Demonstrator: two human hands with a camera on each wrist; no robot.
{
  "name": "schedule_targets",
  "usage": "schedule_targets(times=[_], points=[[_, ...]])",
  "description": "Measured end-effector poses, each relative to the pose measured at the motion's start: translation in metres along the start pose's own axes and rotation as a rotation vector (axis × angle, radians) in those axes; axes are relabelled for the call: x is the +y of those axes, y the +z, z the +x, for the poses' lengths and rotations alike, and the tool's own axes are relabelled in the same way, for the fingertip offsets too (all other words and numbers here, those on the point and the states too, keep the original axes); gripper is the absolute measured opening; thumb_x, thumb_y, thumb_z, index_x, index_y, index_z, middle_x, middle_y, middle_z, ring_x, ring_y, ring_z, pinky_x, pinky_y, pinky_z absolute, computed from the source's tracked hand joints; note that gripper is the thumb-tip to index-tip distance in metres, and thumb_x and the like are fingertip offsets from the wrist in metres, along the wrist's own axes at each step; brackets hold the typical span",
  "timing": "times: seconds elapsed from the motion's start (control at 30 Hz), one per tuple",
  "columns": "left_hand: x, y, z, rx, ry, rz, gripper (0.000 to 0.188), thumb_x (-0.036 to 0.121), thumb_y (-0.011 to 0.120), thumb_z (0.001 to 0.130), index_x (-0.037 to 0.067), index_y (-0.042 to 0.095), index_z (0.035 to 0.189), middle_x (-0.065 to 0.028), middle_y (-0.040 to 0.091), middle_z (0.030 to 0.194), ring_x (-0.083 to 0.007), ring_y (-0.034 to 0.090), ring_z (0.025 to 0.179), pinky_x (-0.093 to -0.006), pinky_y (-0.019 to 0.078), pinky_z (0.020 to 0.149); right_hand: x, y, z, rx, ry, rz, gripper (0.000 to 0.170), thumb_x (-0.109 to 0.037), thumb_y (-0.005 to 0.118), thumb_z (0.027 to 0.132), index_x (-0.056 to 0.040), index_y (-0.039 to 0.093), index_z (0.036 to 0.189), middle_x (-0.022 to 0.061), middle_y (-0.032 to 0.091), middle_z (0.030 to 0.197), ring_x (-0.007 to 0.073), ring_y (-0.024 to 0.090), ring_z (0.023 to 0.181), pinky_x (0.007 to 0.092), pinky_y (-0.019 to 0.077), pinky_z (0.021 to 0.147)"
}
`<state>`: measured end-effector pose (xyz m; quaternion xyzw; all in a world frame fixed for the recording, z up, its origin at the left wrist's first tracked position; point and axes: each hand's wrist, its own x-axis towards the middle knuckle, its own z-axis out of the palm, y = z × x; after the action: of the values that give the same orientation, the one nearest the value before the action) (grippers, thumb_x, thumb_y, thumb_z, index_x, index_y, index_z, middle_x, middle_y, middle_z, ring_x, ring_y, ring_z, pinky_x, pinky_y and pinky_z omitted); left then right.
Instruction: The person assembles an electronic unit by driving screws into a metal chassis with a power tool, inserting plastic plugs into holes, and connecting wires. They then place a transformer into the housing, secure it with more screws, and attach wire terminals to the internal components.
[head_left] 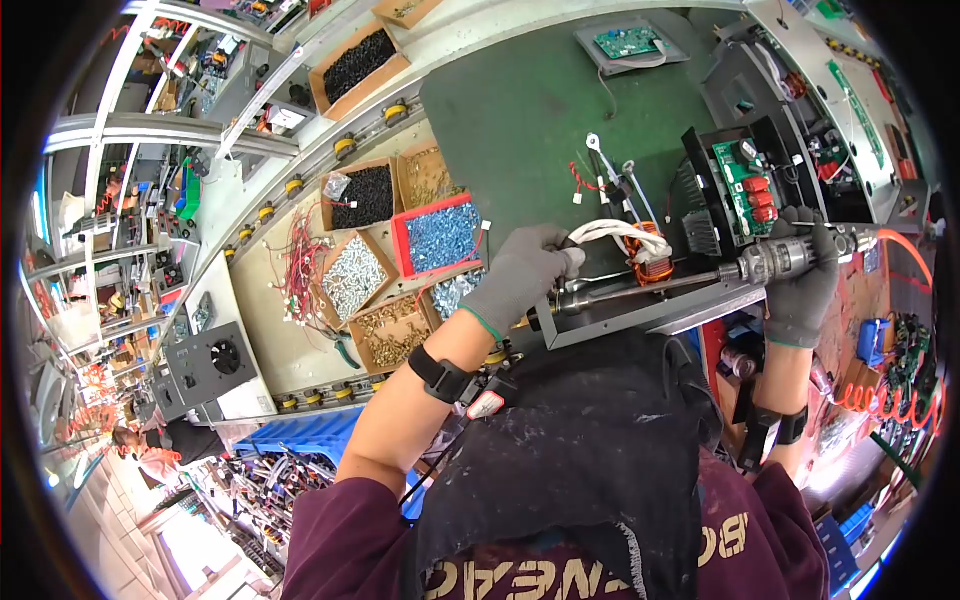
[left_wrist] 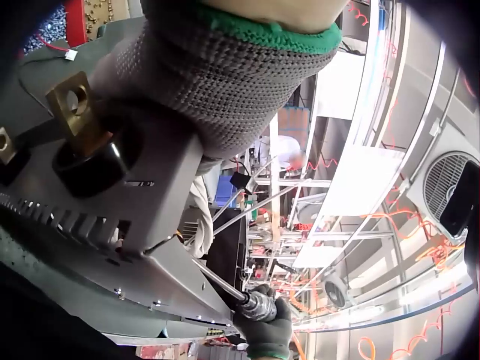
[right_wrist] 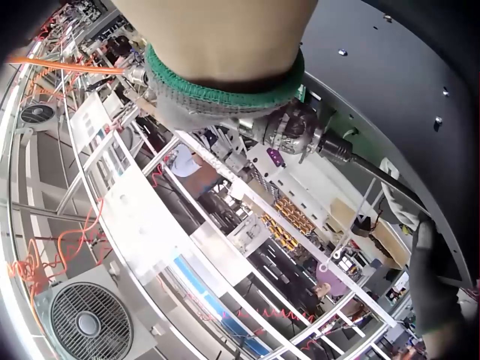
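Observation:
My gloved right hand (head_left: 800, 285) grips a pneumatic screwdriver (head_left: 770, 262), its long shaft running left inside the grey metal case (head_left: 620, 318). At the case's left end, my gloved left hand (head_left: 520, 275) pinches the end of the thick white cables (head_left: 610, 230) close to the shaft's tip. These cables lead to a copper-wound coil (head_left: 655, 262). In the left wrist view that hand reaches over the end panel, its fingertips hidden; a brass terminal (left_wrist: 79, 112) in a black round bushing stands out from the panel. A green circuit board (head_left: 740, 185) with red parts sits by the case's far end.
Boxes of blue screws (head_left: 440, 240), black screws (head_left: 362, 195) and brass-coloured fasteners (head_left: 395, 330) stand at the left, near pliers (head_left: 345, 350). Wrenches (head_left: 605, 165) lie on the green mat (head_left: 520, 110). An orange air hose (head_left: 915, 255) trails from the screwdriver at the right.

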<state>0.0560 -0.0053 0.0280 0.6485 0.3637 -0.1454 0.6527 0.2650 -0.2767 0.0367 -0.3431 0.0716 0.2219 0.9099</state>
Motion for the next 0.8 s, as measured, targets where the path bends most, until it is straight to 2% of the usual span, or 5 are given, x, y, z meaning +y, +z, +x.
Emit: schedule_targets(times=[0.1,0.17,0.63,0.73,0.8], points=[[-0.008,0.001,0.004,0.011,0.031,-0.059,0.023,0.012,0.062,0.086,-0.005,0.061,0.101,-0.0023,0.060,0.077,-0.0071,0.052,0.067,-0.0214,0.0424,0.059,0.004,-0.001,-0.001,0.059,-0.038,-0.048,0.018,-0.013,0.054,0.090,0.0039,0.058,0.097,0.0156,0.063,0.094,0.0259,0.063,0.088,0.0392,0.0547,0.083],[-0.008,0.001,0.004,0.014,0.022,-0.076,0.023,0.011,0.062,0.086,-0.005,0.060,0.102,-0.0023,0.059,0.077,-0.0073,0.052,0.067,-0.0214,0.0427,0.060,0.004,0.001,0.003,0.084,-0.029,-0.043,0.011,-0.011,0.056,0.089,0.0005,0.057,0.090,0.0107,0.061,0.086,0.0232,0.061,0.082,0.0373,0.0541,0.079],[-0.015,-0.009,-0.005,0.123,0.056,-0.147,0.019,0.009,0.062,0.081,-0.003,0.061,0.096,-0.0010,0.057,0.070,-0.0062,0.050,0.059,-0.0214,0.0390,0.051,0.013,0.008,-0.016,0.127,0.038,-0.108,0.013,-0.016,0.054,0.091,-0.0043,0.058,0.092,0.0073,0.063,0.087,0.0221,0.061,0.086,0.0372,0.0503,0.080],[-0.008,-0.013,-0.013,0.101,0.011,-0.143,0.017,0.009,0.062,0.080,-0.002,0.062,0.094,-0.0006,0.057,0.068,-0.0058,0.050,0.057,-0.0209,0.0382,0.049,0.014,0.008,-0.019,-0.034,0.091,-0.082,0.014,-0.018,0.054,0.091,-0.0041,0.058,0.094,0.0075,0.064,0.089,0.0219,0.061,0.088,0.0375,0.0501,0.081],[-0.006,-0.013,-0.015,0.115,0.008,-0.137,0.017,0.009,0.062,0.079,-0.001,0.062,0.093,-0.0009,0.056,0.065,-0.0053,0.050,0.056,-0.0205,0.0377,0.048,0.018,0.014,-0.023,0.103,0.028,-0.122,0.017,-0.019,0.054,0.092,-0.0035,0.059,0.093,0.0076,0.064,0.089,0.0220,0.061,0.088,0.0373,0.0498,0.082]])
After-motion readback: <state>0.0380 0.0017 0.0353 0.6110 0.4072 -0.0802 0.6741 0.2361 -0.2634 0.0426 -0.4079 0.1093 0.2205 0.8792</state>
